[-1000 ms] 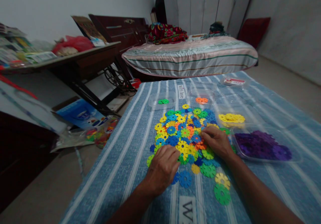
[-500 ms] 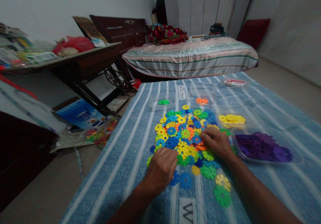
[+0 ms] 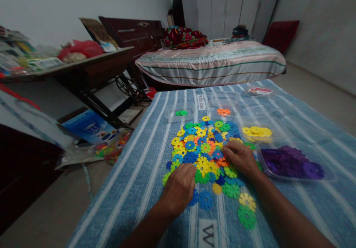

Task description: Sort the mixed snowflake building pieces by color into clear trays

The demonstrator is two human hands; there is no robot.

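Note:
A heap of notched plastic discs in yellow, blue, green and orange lies on the striped cloth. At its near left edge rests my left hand, fingers curled under and mostly hidden. My right hand is on the heap's right side, thumb and fingers pressed together over the discs; whatever they pinch is hidden. Close to that hand sits a clear tub of purple discs. Behind it are yellow discs in another clear tub.
Farther back stand clear tubs with green discs and orange discs. A lidded box with a red label is at the far right. A bed is beyond the table, and a cluttered sewing table stands at left.
My left hand has shifted very slightly left and down. The right hand and the discs look the same.

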